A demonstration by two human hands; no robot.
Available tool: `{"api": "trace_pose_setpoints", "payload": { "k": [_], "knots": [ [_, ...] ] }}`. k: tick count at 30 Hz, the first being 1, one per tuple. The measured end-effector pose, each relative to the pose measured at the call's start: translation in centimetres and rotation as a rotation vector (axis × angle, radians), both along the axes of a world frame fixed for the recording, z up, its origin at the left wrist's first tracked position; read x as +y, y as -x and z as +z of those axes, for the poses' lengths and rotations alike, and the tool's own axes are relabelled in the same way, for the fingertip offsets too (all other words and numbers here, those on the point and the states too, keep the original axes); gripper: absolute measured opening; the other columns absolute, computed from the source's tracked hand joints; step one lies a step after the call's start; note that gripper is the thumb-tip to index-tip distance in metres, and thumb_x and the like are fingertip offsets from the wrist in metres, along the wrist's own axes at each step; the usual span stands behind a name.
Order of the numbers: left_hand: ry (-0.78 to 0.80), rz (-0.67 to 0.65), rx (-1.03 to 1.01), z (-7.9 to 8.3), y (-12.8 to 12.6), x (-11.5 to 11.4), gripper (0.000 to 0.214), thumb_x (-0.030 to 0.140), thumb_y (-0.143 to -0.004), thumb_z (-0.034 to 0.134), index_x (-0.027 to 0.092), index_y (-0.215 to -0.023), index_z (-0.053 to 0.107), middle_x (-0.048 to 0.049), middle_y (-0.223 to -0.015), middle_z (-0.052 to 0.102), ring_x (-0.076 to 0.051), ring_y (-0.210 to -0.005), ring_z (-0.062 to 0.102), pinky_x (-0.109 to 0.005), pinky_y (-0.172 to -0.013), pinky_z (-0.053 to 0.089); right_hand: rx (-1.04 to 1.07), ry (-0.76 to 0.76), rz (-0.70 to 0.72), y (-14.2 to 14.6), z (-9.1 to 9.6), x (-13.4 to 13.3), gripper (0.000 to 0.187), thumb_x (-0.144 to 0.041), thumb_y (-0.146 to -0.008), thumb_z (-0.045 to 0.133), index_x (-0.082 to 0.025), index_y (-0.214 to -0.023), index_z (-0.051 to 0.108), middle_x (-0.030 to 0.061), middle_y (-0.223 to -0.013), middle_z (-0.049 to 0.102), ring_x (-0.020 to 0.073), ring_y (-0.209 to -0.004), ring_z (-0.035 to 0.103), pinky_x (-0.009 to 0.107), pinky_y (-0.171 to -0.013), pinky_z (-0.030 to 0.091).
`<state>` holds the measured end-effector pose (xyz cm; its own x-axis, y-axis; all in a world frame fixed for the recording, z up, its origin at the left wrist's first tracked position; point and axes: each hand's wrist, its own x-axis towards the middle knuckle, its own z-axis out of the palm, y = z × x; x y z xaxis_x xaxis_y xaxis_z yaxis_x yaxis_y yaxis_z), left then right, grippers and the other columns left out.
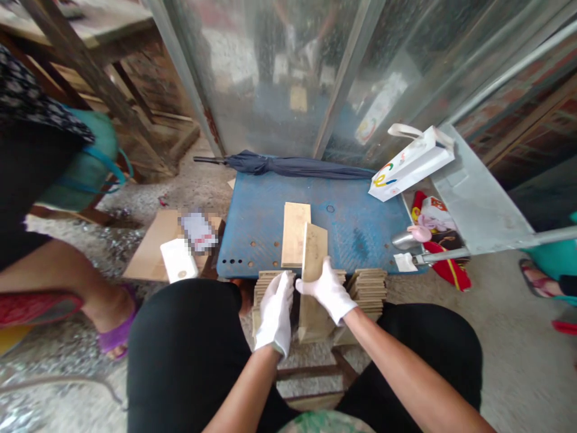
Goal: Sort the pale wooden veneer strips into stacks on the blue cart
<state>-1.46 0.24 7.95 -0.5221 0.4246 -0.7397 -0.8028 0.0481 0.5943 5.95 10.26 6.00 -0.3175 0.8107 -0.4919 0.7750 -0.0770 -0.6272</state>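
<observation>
My right hand [328,293], in a white glove, grips a long, pale wooden board [314,249] that is tilted upright between my knees. Its thumb lies across the board's left side and its fingers are on the right edge. My left hand [276,313], also gloved, is just left of that board with its fingers stretched out, and no thing shows in it. Beside and partly under it stands a stack of thin wooden boards [260,291]. Another stack [367,291] stands to the right. A flat board [295,231] lies on the blue table [252,210] ahead.
A folded dark umbrella [297,167] lies along the table's back edge, before a glass panel [279,78]. At right stand a white paper bag [412,165] and an open container with wrappers. Cardboard [148,246] holding a white box [179,260] is at left, near a seated person's leg [58,270].
</observation>
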Motion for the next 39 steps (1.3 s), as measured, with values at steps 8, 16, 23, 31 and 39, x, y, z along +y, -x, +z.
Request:
{"api": "trace_pose_setpoints", "payload": {
  "k": [8,16,23,31,39],
  "knots": [
    [0.065,-0.090,-0.114,-1.3,-2.8,-0.7,0.050,0.027,-0.082,0.073,0.011,-0.127,0.057,-0.0192,-0.128,0.066,-0.024,-0.118,0.064,-0.036,-0.105,0.047,-0.354,-0.133,0.145,6.3,-2.6,7.4,0.139,-0.051,-0.051,0.085,0.002,-0.154,0.008,0.0315,-0.142,0.044,0.0353,-0.130,0.051,0.038,-0.104,0.046],
    [0.148,-0.296,-0.157,-0.4,-3.3,-0.2,0.042,0.015,-0.089,0.059,0.001,-0.129,0.055,-0.0236,-0.134,0.061,-0.023,-0.123,0.062,-0.031,-0.109,0.044,-0.550,-0.118,0.137,10.9,-4.9,8.8,0.145,-0.052,-0.049,0.089,0.000,-0.155,0.004,0.0345,-0.136,0.044,0.0386,-0.126,0.053,0.044,-0.097,0.051],
    [0.192,-0.505,-0.098,-0.7,-3.9,-0.6,0.039,0.021,-0.081,0.068,0.011,-0.118,0.067,-0.0157,-0.128,0.067,-0.026,-0.121,0.062,-0.033,-0.107,0.047,-0.665,-0.091,0.075,13.0,-6.2,8.7,0.152,-0.058,-0.043,0.090,-0.003,-0.155,0.003,0.0339,-0.134,0.041,0.0383,-0.119,0.057,0.049,-0.091,0.054],
    [0.218,-0.545,-0.107,-0.4,-3.7,-0.6,0.037,0.023,-0.078,0.069,0.014,-0.114,0.069,-0.0141,-0.124,0.070,-0.026,-0.119,0.064,-0.034,-0.107,0.047,-0.670,-0.076,0.022,14.5,-5.8,8.7,0.141,-0.057,-0.053,0.087,-0.002,-0.155,0.007,0.0344,-0.135,0.041,0.0371,-0.119,0.057,0.049,-0.090,0.054],
    [0.221,-0.599,-0.092,0.3,-3.9,0.0,0.036,0.019,-0.085,0.060,0.010,-0.119,0.066,-0.0148,-0.126,0.069,-0.022,-0.119,0.064,-0.028,-0.104,0.047,-0.559,-0.247,0.049,13.7,-6.6,8.1,0.105,-0.047,-0.074,0.075,0.007,-0.149,0.023,0.0337,-0.135,0.047,0.0366,-0.121,0.056,0.045,-0.094,0.052]
  ]
}}
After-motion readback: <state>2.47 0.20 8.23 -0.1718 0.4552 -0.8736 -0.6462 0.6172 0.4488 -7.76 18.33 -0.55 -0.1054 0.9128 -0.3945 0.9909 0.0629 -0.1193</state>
